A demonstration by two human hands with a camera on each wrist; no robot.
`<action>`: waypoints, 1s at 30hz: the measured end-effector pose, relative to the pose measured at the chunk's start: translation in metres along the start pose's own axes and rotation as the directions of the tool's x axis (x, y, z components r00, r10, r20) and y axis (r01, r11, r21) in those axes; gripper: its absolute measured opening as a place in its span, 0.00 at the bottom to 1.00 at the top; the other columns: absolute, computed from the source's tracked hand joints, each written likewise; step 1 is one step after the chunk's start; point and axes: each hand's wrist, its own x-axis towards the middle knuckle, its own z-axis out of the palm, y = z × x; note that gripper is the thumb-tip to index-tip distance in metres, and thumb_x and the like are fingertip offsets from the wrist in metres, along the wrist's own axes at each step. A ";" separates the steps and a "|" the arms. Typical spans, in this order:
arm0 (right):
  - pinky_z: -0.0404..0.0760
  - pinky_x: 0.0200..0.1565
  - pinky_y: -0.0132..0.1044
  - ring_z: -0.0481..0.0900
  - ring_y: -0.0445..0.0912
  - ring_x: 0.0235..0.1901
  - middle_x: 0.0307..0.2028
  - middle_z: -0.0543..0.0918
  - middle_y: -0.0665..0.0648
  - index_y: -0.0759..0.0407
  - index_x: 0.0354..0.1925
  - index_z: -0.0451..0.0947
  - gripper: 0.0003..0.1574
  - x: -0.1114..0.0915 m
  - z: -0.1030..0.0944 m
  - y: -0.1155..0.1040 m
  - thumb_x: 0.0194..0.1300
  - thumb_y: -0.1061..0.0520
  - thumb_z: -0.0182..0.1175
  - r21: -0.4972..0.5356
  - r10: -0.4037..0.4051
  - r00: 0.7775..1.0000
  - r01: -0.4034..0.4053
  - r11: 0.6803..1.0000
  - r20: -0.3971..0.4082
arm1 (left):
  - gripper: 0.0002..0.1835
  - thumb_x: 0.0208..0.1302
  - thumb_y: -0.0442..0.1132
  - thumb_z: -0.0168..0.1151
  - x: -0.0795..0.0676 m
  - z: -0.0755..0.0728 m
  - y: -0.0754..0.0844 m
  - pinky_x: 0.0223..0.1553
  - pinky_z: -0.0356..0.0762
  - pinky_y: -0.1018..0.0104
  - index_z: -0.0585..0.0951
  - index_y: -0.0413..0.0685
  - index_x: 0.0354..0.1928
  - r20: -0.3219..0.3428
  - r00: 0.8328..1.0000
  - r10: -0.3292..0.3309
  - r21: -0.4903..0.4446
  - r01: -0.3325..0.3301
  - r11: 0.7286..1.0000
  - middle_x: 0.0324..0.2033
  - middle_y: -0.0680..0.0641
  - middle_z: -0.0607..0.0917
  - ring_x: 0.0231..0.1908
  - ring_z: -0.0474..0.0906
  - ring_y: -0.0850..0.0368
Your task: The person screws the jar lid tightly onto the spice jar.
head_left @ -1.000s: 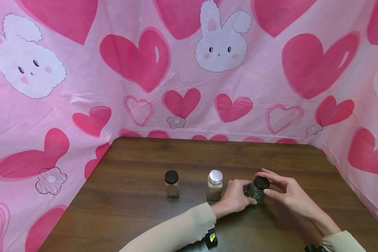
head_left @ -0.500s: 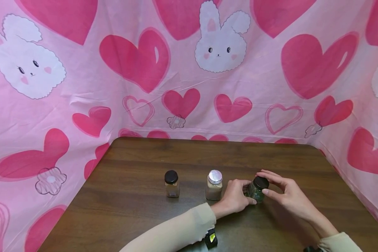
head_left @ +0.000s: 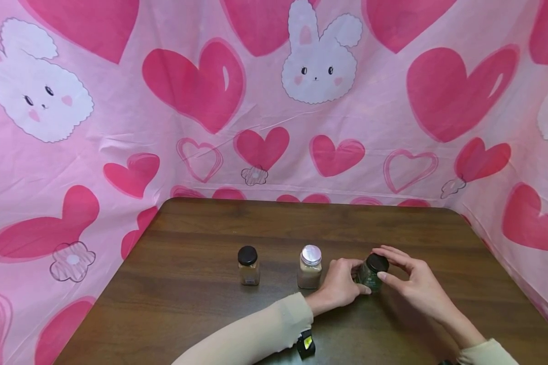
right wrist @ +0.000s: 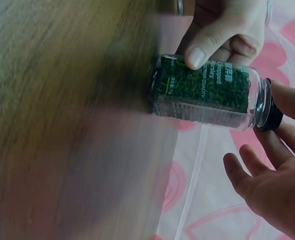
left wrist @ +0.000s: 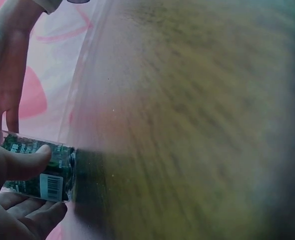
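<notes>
A clear jar of chopped parsley with a black lid stands upright on the wooden table. My left hand grips its glass body from the left, thumb across the front and fingers behind. On the other side my right hand pinches the black lid between thumb and fingers. Through the glass of the parsley jar dark green flakes show, with a barcode near the base. In the right wrist view the lid sits on the jar's neck, and two fingers stretch out away from it.
Just left of my left hand is a jar with a silvery top and pale contents. Farther left stands a black-capped jar with tan contents. The brown table meets a pink heart-and-rabbit cloth at the back and sides.
Both hands stay on the parsley jar, left on the body and right at the lid. The right thumb and wrist have shifted slightly to the left.
</notes>
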 end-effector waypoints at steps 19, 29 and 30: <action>0.72 0.52 0.18 0.79 0.33 0.53 0.62 0.82 0.65 0.59 0.62 0.84 0.28 -0.002 0.008 -0.008 0.65 0.65 0.74 -0.045 0.021 0.997 -0.025 0.999 -0.078 | 0.27 0.48 0.32 0.87 0.000 0.000 0.000 0.43 0.78 0.77 0.90 0.46 0.53 -0.016 1.000 0.004 0.025 -0.004 1.000 0.41 0.57 0.91 0.40 0.83 0.71; 0.74 0.53 0.20 0.79 0.32 0.54 0.63 0.81 0.68 0.59 0.63 0.84 0.29 -0.002 0.009 -0.006 0.64 0.67 0.74 -0.036 0.010 0.995 -0.013 0.999 -0.099 | 0.27 0.47 0.33 0.88 0.000 0.000 0.001 0.43 0.77 0.78 0.90 0.47 0.53 -0.032 0.999 0.006 0.050 -0.004 0.999 0.42 0.57 0.91 0.41 0.83 0.72; 0.74 0.53 0.20 0.78 0.31 0.54 0.63 0.80 0.69 0.59 0.63 0.84 0.29 -0.002 0.009 -0.006 0.63 0.67 0.74 -0.037 0.012 0.995 -0.015 0.999 -0.099 | 0.27 0.47 0.33 0.88 0.000 0.000 0.001 0.43 0.77 0.78 0.90 0.47 0.53 -0.032 0.999 0.005 0.047 -0.004 0.999 0.42 0.57 0.91 0.41 0.83 0.72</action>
